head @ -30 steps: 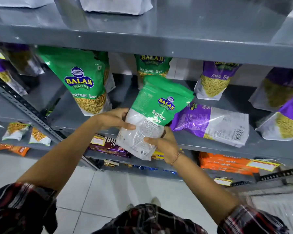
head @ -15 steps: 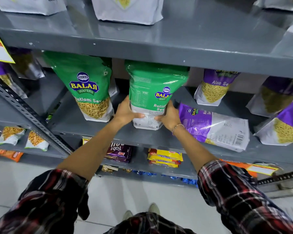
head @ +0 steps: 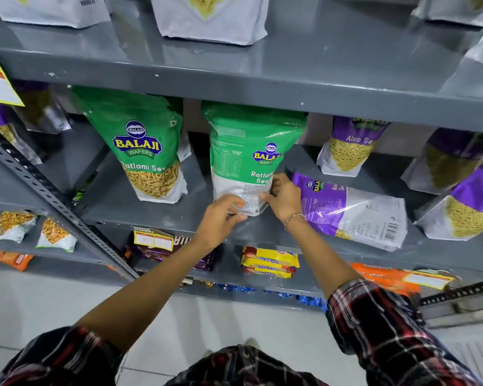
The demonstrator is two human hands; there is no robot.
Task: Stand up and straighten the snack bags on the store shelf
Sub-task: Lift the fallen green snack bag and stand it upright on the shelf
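A green Ratlami Sev bag (head: 246, 151) stands upright on the grey middle shelf (head: 156, 215), back side facing me. My left hand (head: 221, 218) grips its bottom left corner and my right hand (head: 283, 196) holds its lower right edge. Another green Ratlami Sev bag (head: 140, 146) stands upright to its left. A purple Aloo Sev bag (head: 352, 210) lies flat on the shelf just right of my right hand. Behind it a second purple Aloo Sev bag (head: 349, 146) stands upright.
More purple bags (head: 469, 199) lean at the far right. White bags (head: 209, 18) stand on the shelf above. Biscuit packs (head: 271, 261) and orange packets (head: 385, 277) fill the lower shelf. A slotted metal upright (head: 48, 193) runs diagonally at left. Tiled floor lies below.
The green bag went from tilted in both hands in front of the shelf to standing upright on the shelf. My hands slid down to its bottom corners.
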